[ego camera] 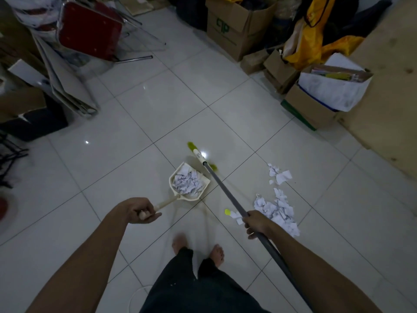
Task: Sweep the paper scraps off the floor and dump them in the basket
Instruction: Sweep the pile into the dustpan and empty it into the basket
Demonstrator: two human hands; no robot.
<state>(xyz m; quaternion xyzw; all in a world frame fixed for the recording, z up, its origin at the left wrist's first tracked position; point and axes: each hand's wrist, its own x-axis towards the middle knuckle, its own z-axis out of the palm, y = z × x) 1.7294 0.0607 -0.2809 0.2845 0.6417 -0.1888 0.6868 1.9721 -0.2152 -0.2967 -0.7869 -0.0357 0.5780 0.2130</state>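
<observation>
Head view shows the left hand (144, 213) gripping the loaded dustpan (188, 185) and the right hand (256, 224) holding the broom (222, 186); tilting may spill the scraps (276, 210).

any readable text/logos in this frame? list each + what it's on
"CP": green logo on the side of the large cardboard box, as far as it reads.
Small mark on the broom's white collar: too small to read.
Papers in the open box on the right: print too blurred to read.

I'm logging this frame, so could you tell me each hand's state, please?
Left hand: closed on the dustpan handle.
Right hand: closed on the broom handle.
</observation>
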